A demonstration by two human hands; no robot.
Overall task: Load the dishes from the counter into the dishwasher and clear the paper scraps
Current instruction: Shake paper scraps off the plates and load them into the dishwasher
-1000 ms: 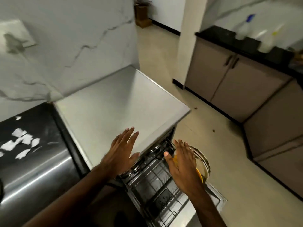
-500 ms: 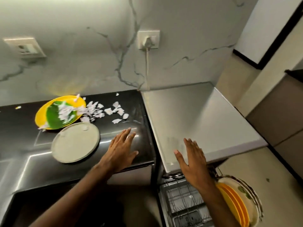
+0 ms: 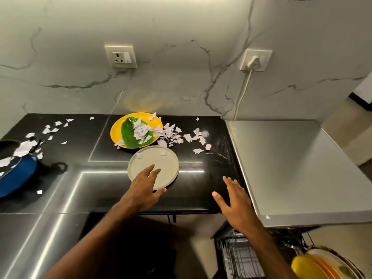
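1. The left hand (image 3: 145, 190) is flat and wide, with the fingers straight and a little spread. It holds nothing. Its fingertips lie over the near part of the beige plate (image 3: 163, 164), and the thumb is by the plate's near rim. Whether the fingers touch the plate, I cannot tell.
2. The right hand (image 3: 235, 204) is also wide, with the fingers spread, and it holds nothing. It hangs over the right edge of the black counter (image 3: 191, 190), at 3 o'clock from the left hand.
3. The beige plate is near the middle of the counter. Two small scraps lie on its far rim.
4. The yellow plate (image 3: 116, 131) stands just beside the beige plate, at 11 o'clock from it. It carries a green leaf-like piece (image 3: 128, 137) and a heap of paper scraps (image 3: 145, 127).
5. More scraps are spread on the counter at 3 o'clock from the yellow plate, and another loose group lies at 9 o'clock from it.
6. The blue pan (image 3: 16, 178) is at 9 o'clock in the view, cut by the edge, with scraps inside it.
7. The dishwasher (image 3: 291, 168) has a grey top that touches the counter's right side. Its rack (image 3: 241, 258) is pulled out at 5 o'clock in the view, and yellow and orange plates (image 3: 310, 268) stand on edge in it.
8. On the marble wall (image 3: 181, 37) at 12 o'clock there is a free socket (image 3: 121, 56), and at 1 o'clock a socket with a white plug (image 3: 254, 61) in it.
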